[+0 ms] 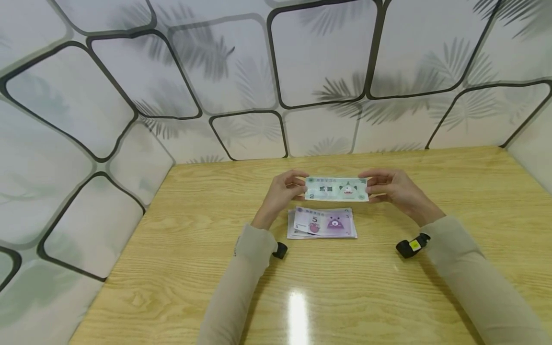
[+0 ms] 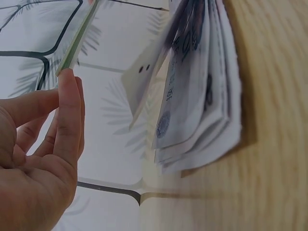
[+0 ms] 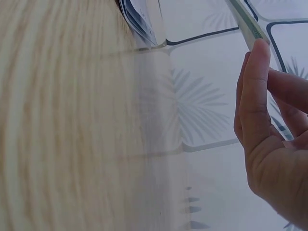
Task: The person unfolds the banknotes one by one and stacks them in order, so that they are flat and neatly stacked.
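Note:
Stretched between my two hands is a green play banknote (image 1: 336, 189) marked with a 2 and a cartoon face. My left hand (image 1: 284, 191) pinches its left end between thumb and fingers, and my right hand (image 1: 390, 189) pinches the right end the same way. In both wrist views the note (image 2: 79, 38) appears nearly edge-on at the fingertips, held above the table. Just nearer to me lies a loose pile of play banknotes (image 1: 291, 232). On top of it is a purple note (image 1: 323, 223) marked 5. The pile's layered, uneven edges (image 2: 207, 115) show in the left wrist view.
The pile lies on a wooden table (image 1: 181, 268) with light grain. Behind and to the left rise pale walls (image 1: 319, 57) patterned with dark outlines and leaves. A black wrist strap device (image 1: 411, 246) sits by my right cuff, another (image 1: 280, 250) by the left.

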